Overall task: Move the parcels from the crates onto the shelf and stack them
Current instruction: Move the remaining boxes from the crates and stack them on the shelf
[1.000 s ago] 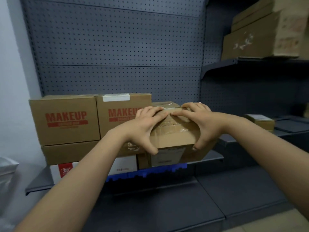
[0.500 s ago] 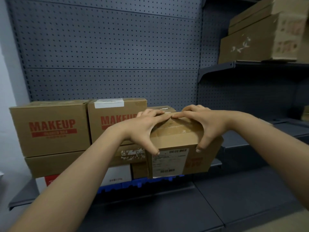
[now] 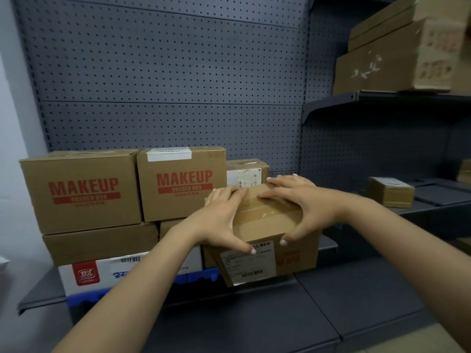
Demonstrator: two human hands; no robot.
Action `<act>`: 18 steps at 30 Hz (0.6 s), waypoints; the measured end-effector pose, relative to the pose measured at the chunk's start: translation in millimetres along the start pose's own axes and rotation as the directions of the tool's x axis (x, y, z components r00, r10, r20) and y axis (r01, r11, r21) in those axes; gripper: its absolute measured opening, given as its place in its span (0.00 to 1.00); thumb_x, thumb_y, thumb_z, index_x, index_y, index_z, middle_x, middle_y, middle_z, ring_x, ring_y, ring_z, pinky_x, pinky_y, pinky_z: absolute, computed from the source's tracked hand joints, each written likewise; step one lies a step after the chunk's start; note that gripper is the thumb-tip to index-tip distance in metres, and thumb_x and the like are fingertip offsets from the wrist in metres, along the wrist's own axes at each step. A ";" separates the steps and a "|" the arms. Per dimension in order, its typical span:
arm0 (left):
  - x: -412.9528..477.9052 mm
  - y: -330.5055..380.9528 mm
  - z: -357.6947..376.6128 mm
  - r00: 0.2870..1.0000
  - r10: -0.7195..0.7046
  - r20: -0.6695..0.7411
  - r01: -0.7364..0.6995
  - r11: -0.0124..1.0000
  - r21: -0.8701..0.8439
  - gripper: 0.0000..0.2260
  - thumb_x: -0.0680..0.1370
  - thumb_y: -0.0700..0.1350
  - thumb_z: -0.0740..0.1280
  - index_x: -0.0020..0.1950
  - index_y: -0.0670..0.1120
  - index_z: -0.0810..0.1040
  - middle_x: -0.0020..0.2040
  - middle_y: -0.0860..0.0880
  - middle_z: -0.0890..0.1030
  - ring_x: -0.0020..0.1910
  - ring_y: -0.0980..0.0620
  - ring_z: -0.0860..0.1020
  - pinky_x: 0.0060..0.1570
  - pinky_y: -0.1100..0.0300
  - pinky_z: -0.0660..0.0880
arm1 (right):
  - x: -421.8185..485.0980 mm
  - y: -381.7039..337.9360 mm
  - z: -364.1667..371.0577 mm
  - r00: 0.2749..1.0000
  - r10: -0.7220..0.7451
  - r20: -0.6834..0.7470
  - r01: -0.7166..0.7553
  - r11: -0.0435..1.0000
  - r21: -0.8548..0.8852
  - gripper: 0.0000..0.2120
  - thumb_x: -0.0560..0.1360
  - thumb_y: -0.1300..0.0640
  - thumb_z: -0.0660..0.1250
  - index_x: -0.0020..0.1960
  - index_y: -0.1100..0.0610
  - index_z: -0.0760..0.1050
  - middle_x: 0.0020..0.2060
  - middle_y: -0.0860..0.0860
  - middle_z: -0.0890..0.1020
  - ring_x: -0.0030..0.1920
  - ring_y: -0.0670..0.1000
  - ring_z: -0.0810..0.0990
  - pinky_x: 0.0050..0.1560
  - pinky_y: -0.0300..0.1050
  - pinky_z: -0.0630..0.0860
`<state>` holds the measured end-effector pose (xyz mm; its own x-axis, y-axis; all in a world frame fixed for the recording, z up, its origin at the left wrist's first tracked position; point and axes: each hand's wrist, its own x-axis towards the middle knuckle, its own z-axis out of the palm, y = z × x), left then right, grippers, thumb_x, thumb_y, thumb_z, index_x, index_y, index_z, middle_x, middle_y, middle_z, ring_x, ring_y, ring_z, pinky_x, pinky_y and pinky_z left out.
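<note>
A brown taped parcel (image 3: 265, 225) with a white shipping label on its front is gripped from above by both hands at the right end of the stack on the grey shelf (image 3: 40, 294). My left hand (image 3: 219, 220) clamps its left top edge, thumb down the front. My right hand (image 3: 303, 207) clamps the right top edge the same way. Whether the parcel rests on the shelf or hangs just above it cannot be told. To its left stand two "MAKEUP" boxes (image 3: 81, 189), (image 3: 181, 182) on flatter cartons and a white box (image 3: 107, 271). A small labelled parcel (image 3: 244, 171) sits behind.
A dark pegboard wall (image 3: 165, 72) backs the shelf. Large cartons (image 3: 397, 59) sit on the upper right shelf. A small brown parcel (image 3: 390, 192) lies alone on the right-hand shelf. A lower grey shelf (image 3: 254, 322) runs below. A blue crate edge (image 3: 198, 276) shows under the stack.
The held parcel has tipped forward and come lower, so its front label now shows. Both hands kept their grip. The camera view shifted slightly.
</note>
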<state>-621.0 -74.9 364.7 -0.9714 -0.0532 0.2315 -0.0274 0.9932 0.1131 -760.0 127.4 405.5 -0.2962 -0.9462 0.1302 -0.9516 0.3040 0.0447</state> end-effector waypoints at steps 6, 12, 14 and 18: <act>-11.1 -10.9 9.5 0.994 -0.080 -0.077 0.072 0.993 -0.096 0.59 0.60 0.71 0.72 0.78 0.52 0.41 0.74 0.58 0.50 0.73 0.54 0.48 0.72 0.46 0.58 | -11.8 -3.6 28.1 0.949 0.038 -0.312 0.048 0.963 0.265 0.43 0.62 0.32 0.74 0.72 0.39 0.62 0.75 0.36 0.47 0.75 0.39 0.42 0.73 0.49 0.55; -18.3 -14.4 29.3 0.975 -0.147 -0.168 0.109 0.971 -0.213 0.58 0.57 0.74 0.70 0.77 0.57 0.41 0.73 0.59 0.50 0.73 0.53 0.49 0.70 0.44 0.62 | -20.8 -8.6 45.5 0.899 0.071 -0.432 0.058 0.959 0.277 0.37 0.65 0.36 0.73 0.70 0.38 0.64 0.75 0.36 0.50 0.75 0.40 0.51 0.70 0.49 0.63; -22.1 -13.2 39.6 0.963 -0.172 -0.209 0.121 0.964 -0.238 0.59 0.57 0.74 0.70 0.76 0.59 0.40 0.72 0.59 0.49 0.73 0.52 0.49 0.69 0.43 0.63 | -23.5 -11.2 50.2 0.900 0.080 -0.428 0.056 0.953 0.297 0.36 0.66 0.36 0.73 0.70 0.36 0.62 0.75 0.34 0.48 0.74 0.41 0.52 0.69 0.47 0.64; -29.0 -8.6 58.6 0.946 -0.182 -0.268 0.122 0.967 -0.224 0.59 0.57 0.75 0.69 0.76 0.59 0.39 0.73 0.55 0.50 0.73 0.49 0.49 0.69 0.42 0.62 | -29.5 -15.4 63.8 0.893 0.128 -0.431 0.040 0.932 0.359 0.44 0.64 0.33 0.72 0.74 0.36 0.55 0.74 0.33 0.49 0.74 0.39 0.54 0.70 0.46 0.62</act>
<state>-606.4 -75.9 300.3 -0.8511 -0.2585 0.4570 -0.0927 0.9307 0.3538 -741.8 143.6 337.8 -0.3512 -0.7585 0.5489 -0.9284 0.2062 -0.3090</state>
